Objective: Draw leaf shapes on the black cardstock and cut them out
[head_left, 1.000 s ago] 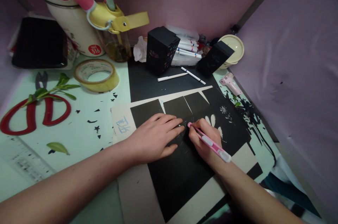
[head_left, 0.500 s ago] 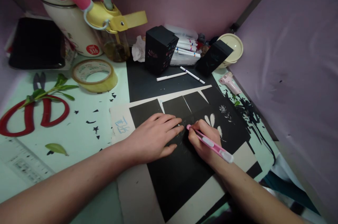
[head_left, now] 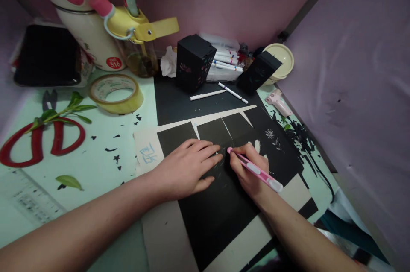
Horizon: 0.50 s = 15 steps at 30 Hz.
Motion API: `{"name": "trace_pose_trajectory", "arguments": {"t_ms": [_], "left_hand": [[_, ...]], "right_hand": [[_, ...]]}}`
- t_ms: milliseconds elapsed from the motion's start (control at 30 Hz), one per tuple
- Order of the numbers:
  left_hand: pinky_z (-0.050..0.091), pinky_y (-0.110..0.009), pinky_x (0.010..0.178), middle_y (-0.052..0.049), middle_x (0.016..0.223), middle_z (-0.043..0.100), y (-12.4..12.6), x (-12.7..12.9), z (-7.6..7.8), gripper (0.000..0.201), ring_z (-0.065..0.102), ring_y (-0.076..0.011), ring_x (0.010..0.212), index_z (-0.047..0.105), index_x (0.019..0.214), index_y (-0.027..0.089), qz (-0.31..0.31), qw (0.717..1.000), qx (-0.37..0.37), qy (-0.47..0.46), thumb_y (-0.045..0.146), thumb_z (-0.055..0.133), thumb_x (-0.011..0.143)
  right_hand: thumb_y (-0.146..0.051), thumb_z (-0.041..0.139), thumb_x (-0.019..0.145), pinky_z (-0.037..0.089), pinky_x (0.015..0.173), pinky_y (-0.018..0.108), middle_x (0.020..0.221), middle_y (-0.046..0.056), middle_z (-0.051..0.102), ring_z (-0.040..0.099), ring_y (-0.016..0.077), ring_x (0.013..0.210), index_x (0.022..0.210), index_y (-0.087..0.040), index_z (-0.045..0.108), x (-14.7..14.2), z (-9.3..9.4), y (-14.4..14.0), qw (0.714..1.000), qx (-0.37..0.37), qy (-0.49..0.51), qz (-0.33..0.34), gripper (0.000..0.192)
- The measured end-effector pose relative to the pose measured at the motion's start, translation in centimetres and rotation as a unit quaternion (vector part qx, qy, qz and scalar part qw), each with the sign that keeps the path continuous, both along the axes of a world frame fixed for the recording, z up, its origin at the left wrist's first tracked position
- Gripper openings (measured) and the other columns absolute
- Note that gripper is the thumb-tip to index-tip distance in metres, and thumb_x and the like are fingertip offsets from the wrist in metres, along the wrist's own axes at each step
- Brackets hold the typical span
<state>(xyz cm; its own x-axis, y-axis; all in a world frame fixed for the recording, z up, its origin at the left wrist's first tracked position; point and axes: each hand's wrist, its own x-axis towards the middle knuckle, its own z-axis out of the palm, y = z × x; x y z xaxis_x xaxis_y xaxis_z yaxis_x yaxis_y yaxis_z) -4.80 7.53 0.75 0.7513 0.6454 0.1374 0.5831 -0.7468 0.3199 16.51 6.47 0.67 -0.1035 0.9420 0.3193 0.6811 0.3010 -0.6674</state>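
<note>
Two hands are on the work as I watch through the head camera: the left hand (head_left: 188, 167) lies flat, fingers spread and closed on nothing, pressing down the black card sheet (head_left: 218, 203), while the right hand (head_left: 248, 169) is closed in a pen hold around a slim pink craft knife (head_left: 256, 171), its tip touching the sheet just beside the left fingertips. That sheet lies on a pale backing board (head_left: 166, 238) near the front middle of the green table (head_left: 96, 165), with flaps cut along its far edge and small white flower marks toward the right. I judge the card light and thin, fairly stiff yet easy to crease or tear at the cuts, and apt to slide on the board unless held flat; the palm close to the blade looks the right place to pin it, fingertips kept clear of the edge. The knife seems light and is best pinched low on its barrel. Farther back lie a tape roll (head_left: 115, 92), red scissors (head_left: 41, 139) with a leafy sprig across them, two white pens (head_left: 221, 91) and a black paper box (head_left: 194, 62).
</note>
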Motion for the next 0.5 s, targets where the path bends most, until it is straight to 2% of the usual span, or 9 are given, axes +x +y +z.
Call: {"name": "trace_pose_trajectory", "arguments": {"t_ms": [500], "left_hand": [[0.034,-0.043,0.108,-0.008,0.145,0.052,-0.05,0.07,-0.04,0.046,0.045,-0.0278,0.132,0.055,0.134,0.018,0.003,1.0,0.004,-0.007,0.04,0.055,0.094]], "right_hand": [[-0.026,0.06,0.09,0.04,0.05,0.022,0.066,-0.002,0.064,0.054,0.0103,0.051,0.076,-0.022,0.058,-0.03,-0.31,0.09,1.0,0.005,-0.025,0.0,0.015]]}}
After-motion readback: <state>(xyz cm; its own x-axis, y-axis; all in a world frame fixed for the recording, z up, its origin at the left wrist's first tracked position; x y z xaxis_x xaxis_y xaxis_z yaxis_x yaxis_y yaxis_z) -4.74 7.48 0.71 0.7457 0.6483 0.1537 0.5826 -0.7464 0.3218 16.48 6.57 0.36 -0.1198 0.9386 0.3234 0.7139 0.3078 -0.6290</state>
